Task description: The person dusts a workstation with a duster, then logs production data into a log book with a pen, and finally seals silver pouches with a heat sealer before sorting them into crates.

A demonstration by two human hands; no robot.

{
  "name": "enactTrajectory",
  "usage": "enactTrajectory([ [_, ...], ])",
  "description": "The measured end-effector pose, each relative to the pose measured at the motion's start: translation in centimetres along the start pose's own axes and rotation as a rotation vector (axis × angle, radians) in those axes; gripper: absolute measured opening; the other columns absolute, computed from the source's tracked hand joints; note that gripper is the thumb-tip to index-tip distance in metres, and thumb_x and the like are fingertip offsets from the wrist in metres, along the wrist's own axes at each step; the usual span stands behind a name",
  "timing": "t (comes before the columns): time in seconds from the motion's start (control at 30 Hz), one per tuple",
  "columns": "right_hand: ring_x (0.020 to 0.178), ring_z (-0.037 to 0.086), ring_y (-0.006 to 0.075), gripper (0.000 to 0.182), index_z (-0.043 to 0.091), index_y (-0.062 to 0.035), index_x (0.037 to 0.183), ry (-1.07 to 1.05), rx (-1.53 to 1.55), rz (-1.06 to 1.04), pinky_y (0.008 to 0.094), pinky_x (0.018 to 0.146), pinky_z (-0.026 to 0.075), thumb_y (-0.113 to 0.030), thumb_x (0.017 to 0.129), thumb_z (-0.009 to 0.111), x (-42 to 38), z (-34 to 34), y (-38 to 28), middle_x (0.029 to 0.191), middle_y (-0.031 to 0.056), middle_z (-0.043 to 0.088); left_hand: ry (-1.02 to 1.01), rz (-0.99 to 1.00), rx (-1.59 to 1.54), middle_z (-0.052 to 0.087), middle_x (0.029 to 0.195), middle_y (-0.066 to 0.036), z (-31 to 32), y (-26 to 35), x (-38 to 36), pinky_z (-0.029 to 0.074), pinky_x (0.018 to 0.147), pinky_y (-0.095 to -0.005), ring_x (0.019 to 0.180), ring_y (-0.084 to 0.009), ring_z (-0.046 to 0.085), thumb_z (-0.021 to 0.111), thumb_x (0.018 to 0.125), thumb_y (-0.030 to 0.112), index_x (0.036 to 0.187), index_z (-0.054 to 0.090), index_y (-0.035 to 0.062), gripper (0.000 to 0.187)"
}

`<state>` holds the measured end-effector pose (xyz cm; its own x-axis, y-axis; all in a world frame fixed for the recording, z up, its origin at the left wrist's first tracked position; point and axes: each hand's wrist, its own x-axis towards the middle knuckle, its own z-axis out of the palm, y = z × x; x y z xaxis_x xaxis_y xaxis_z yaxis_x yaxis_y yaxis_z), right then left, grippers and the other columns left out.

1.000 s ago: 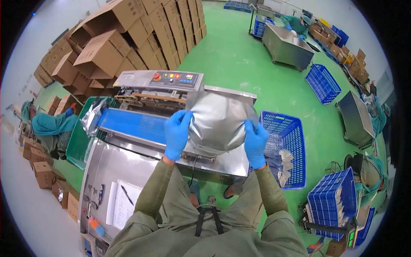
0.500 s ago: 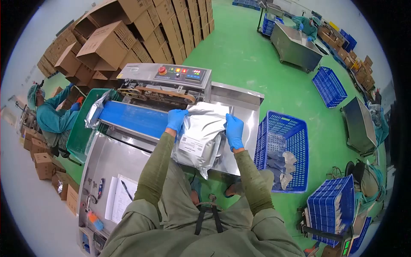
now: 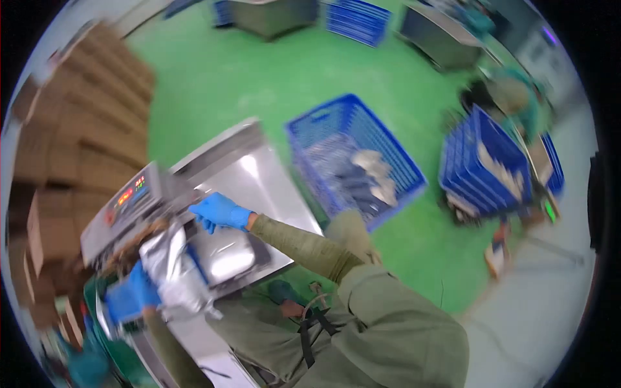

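My left hand (image 3: 136, 294), in a blue glove and smeared by motion, lies against the left side of a silver foil pouch (image 3: 171, 258). Whether its fingers grip the pouch cannot be made out. The pouch sits at the near end of a band sealer (image 3: 123, 207) with lit red digits. My right hand (image 3: 221, 211), also blue-gloved, is off the pouch, above the steel tray (image 3: 278, 200). Its fingers are bent and partly apart, with nothing seen in them. Just below it on the tray lies a shiny, film-wrapped packet (image 3: 226, 255).
A blue crate (image 3: 388, 136) with grey and pale pouches stands on the green floor beyond the tray. Another blue crate (image 3: 482, 165) is farther right, near a co-worker (image 3: 517, 103). Cardboard boxes (image 3: 84, 123) are stacked at left. An open notebook lies near my left forearm.
My view has swung to the right. My right hand has let go of the foil pouch and come away from it. The pouch now stands nearer the sealer, by my left hand.
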<state>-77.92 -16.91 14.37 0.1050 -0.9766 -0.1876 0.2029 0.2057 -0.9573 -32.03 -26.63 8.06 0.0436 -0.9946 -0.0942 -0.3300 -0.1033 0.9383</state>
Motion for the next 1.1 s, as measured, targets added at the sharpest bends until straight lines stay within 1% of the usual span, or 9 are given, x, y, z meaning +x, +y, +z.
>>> enactTrajectory([
  [0.03,0.057,0.066,0.0208,0.041,0.067,0.0007,0.082,0.184,-0.053,-0.074,0.0346,0.056,0.052,-0.038,0.094,0.062,-1.0,-4.1,1.4,0.064,0.0116,0.066,-0.004,-0.111,-0.117,0.062,0.086,-0.004,-1.4,2.5,-2.6,0.050,0.068,-0.0264,0.074,-0.0147,0.058,0.051,0.102,0.023,0.095,0.065,0.0043,0.025],
  [0.1,0.061,0.066,0.0250,0.033,0.069,-0.0020,0.082,0.577,-0.144,-0.280,0.0385,0.060,0.052,-0.034,0.090,0.065,-2.5,-14.2,6.5,0.067,0.0122,0.068,0.373,0.515,0.697,0.066,0.099,-0.012,-11.7,-8.1,-2.5,0.052,0.072,-0.0328,0.080,-0.0199,0.061,0.053,0.102,0.025,0.111,0.065,-0.0046,0.033],
  [0.2,0.065,0.065,0.0398,0.031,0.070,-0.0024,0.074,1.141,-0.728,-0.082,0.0480,0.065,0.052,-0.032,0.082,0.064,-7.7,-32.8,18.3,0.069,0.0206,0.066,0.458,0.091,0.291,0.065,0.108,-0.018,-5.9,-3.2,-15.9,0.052,0.087,-0.0357,0.094,-0.0275,0.063,0.051,0.102,0.024,0.111,0.066,-0.0030,0.033],
  [0.3,0.095,0.066,0.0394,0.031,0.072,-0.0007,0.090,1.246,-1.187,0.427,0.0489,0.090,0.051,-0.028,0.078,0.065,-13.4,-42.3,26.5,0.092,0.0206,0.071,0.506,0.083,0.535,0.064,0.107,-0.016,0.0,-4.5,-22.4,0.052,0.088,-0.0360,0.095,-0.0269,0.062,0.052,0.100,0.022,0.110,0.066,-0.0027,0.029],
  [0.4,0.095,0.063,0.0378,0.032,0.068,-0.0027,0.100,1.109,-1.905,-0.040,0.0488,0.096,0.046,-0.027,0.078,0.066,-15.0,-46.5,30.9,0.103,0.0192,0.067,0.501,0.053,0.621,0.064,0.107,-0.015,3.3,-5.3,-25.2,0.051,0.089,-0.0364,0.096,-0.0262,0.062,0.053,0.098,0.019,0.108,0.065,-0.0023,0.026],
  [0.5,0.098,0.062,0.0388,0.026,0.069,-0.0030,0.095,0.827,-1.564,0.350,0.0493,0.100,0.042,-0.021,0.079,0.062,-12.8,-49.1,31.5,0.090,0.0184,0.069,0.498,0.052,0.651,0.064,0.106,-0.014,5.3,-4.8,-27.3,0.050,0.089,-0.0368,0.097,-0.0255,0.061,0.054,0.096,0.016,0.106,0.065,-0.0019,0.023],
  [0.6,0.095,0.063,0.0400,0.024,0.071,-0.0023,0.090,0.992,-1.445,0.131,0.0490,0.100,0.042,-0.021,0.079,0.060,-11.0,-50.9,30.7,0.080,0.0187,0.068,0.510,0.093,0.618,0.063,0.105,-0.013,7.2,-4.1,-28.2,0.050,0.090,-0.0372,0.098,-0.0248,0.060,0.055,0.095,0.013,0.105,0.064,-0.0016,0.020],
  [0.87,0.066,0.064,0.0359,0.019,0.063,-0.0042,0.077,0.709,-1.357,-0.406,0.0455,0.061,0.053,-0.023,0.079,0.061,-13.3,-32.8,-1.4,0.076,0.0173,0.065,0.329,0.376,0.167,0.062,0.103,-0.009,16.5,4.6,-31.0,0.048,0.092,-0.0382,0.101,-0.0230,0.059,0.058,0.090,0.006,0.100,0.063,-0.0006,0.013],
  [1.1,0.059,0.062,0.0352,0.018,0.059,-0.0061,0.067,0.150,-1.322,-0.983,0.0450,0.055,0.048,-0.020,0.079,0.063,-15.9,-4.6,-18.4,0.067,0.0149,0.058,-0.145,0.649,0.150,0.049,0.138,-0.018,30.7,19.0,-23.4,0.036,0.111,-0.0406,0.130,-0.0312,0.046,0.086,0.073,0.017,0.140,0.043,0.0000,0.082],
])
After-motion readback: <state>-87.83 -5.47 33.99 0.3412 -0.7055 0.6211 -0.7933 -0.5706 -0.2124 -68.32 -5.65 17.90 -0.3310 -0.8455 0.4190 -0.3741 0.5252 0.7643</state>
